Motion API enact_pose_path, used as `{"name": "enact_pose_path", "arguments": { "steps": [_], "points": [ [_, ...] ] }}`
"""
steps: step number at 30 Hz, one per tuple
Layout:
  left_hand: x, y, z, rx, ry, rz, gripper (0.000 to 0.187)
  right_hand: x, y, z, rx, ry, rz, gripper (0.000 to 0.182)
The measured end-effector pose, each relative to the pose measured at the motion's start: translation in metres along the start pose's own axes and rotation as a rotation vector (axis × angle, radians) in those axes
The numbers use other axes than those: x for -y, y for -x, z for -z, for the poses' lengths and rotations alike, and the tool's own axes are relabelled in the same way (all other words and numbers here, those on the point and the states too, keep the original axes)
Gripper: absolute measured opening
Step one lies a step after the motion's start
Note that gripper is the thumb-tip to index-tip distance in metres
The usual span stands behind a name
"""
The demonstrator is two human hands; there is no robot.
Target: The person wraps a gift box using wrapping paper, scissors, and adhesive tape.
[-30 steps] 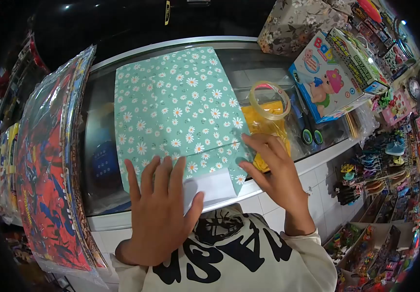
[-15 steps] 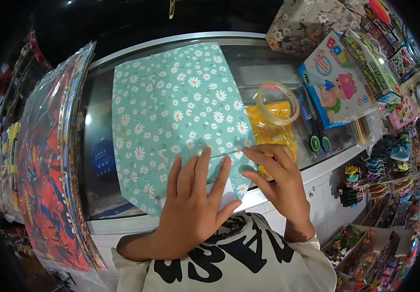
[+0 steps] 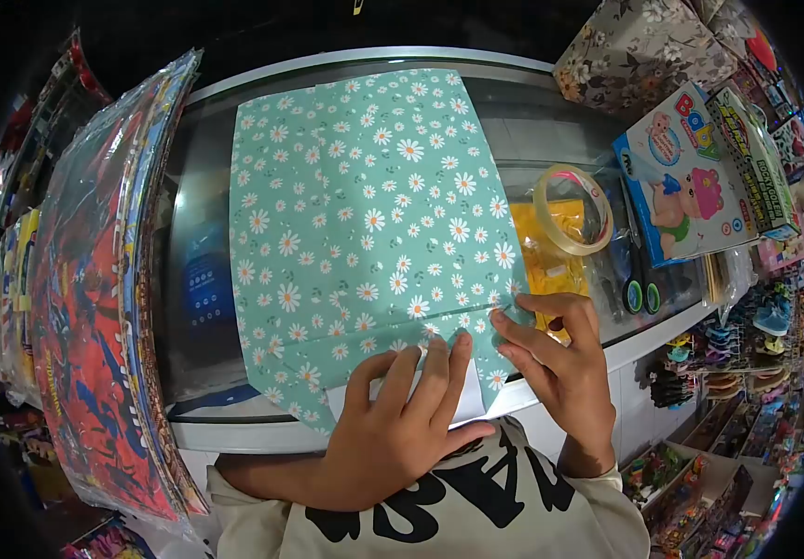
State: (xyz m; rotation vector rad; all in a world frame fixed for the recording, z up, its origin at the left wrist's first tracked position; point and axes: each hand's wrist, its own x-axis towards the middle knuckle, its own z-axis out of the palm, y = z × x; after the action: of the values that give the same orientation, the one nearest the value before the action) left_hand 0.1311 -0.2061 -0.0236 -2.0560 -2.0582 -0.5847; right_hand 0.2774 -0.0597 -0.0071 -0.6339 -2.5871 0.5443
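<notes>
Green daisy-patterned paper (image 3: 365,214) lies on the glass counter, creased across its lower part, with a white patch (image 3: 470,399) showing at its near edge. My left hand (image 3: 402,419) rests on the lower middle of the paper, fingers slightly spread and holding nothing. At the lower right corner, my right hand (image 3: 560,359) has its fingers bent, thumb and fingertips at the paper's edge by the crease. Whether that edge is pinched between them cannot be made out.
Right of the paper are a tape roll (image 3: 573,211), a yellow packet (image 3: 551,270), scissors (image 3: 641,296) and a doll box (image 3: 681,182). Plastic-wrapped printed sheets (image 3: 95,298) stand at the left. The counter's metal edge (image 3: 234,436) runs near my body.
The view has shifted, so things on the counter sit farther right. My left hand has slid toward the near edge, its fingers now more bent. My right hand stays at the paper's right corner.
</notes>
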Motion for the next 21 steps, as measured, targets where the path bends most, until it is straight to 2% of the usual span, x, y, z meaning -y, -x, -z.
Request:
{"name": "enact_pose_path", "arguments": {
  "steps": [4,7,10,14,17,20,21],
  "points": [
    [-0.001,0.001,-0.001,0.005,-0.025,0.002,0.078,0.0,0.001,-0.001,-0.002,0.012,0.002,0.03],
    [0.0,0.001,-0.001,-0.029,-0.073,-0.041,0.077,0.001,0.002,0.0,0.015,-0.001,0.007,0.038],
    [-0.005,0.003,-0.005,-0.045,-0.105,-0.04,0.072,0.013,-0.005,0.003,0.031,0.129,0.124,0.047],
    [-0.002,0.007,-0.005,-0.047,-0.093,-0.087,0.064,0.033,-0.024,-0.007,0.211,0.117,0.347,0.05],
    [-0.002,0.006,-0.004,-0.041,-0.009,-0.029,0.061,0.027,-0.034,-0.014,0.258,0.075,0.351,0.049],
    [0.004,0.014,-0.004,-0.102,0.326,0.11,0.057,0.025,-0.033,-0.016,0.25,0.107,0.368,0.05],
    [0.003,0.014,-0.001,-0.116,0.257,0.137,0.057,0.026,-0.031,-0.016,0.248,0.127,0.375,0.05]
  ]
}}
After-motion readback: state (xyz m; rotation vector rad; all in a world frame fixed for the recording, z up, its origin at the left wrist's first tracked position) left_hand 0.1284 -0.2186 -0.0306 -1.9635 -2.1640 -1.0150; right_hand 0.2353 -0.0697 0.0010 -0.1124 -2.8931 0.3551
